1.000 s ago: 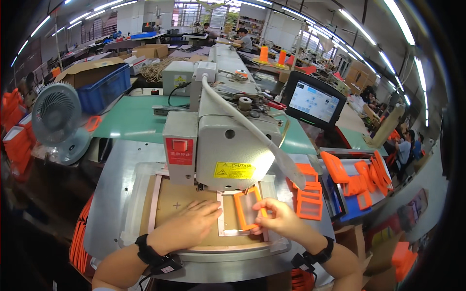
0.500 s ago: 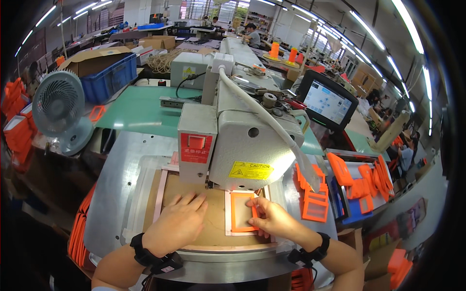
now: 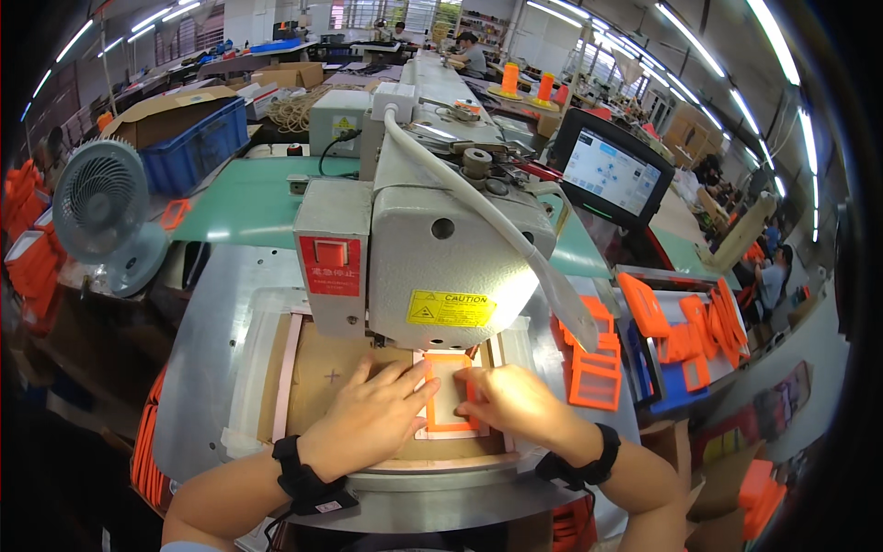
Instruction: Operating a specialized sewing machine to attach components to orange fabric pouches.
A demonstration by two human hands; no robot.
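Observation:
An orange rectangular frame (image 3: 451,427) with a pale see-through middle lies inside a white-edged rectangle on the brown board (image 3: 317,405), just below the sewing machine head (image 3: 432,267). My left hand (image 3: 377,414) rests flat, fingers stretched out, its fingertips on the frame's left edge. On the opposite edge, my right hand (image 3: 515,402) has its fingers curled, thumb and index finger at the orange border. Part of that border is hidden under the fingers. Both wrists wear black straps.
Several orange mesh pieces (image 3: 593,377) lie on the metal plate at right, beside a tray (image 3: 658,391) of orange parts. A control screen (image 3: 612,170) stands behind them. At left are a fan (image 3: 101,198) and a blue crate (image 3: 198,133). Orange pieces (image 3: 147,442) hang stacked at the plate's left.
My left hand has moved right, from the bare board onto the frame's left edge. The right hand stays at the right edge, its fingers now more curled. The whole view has shifted slightly.

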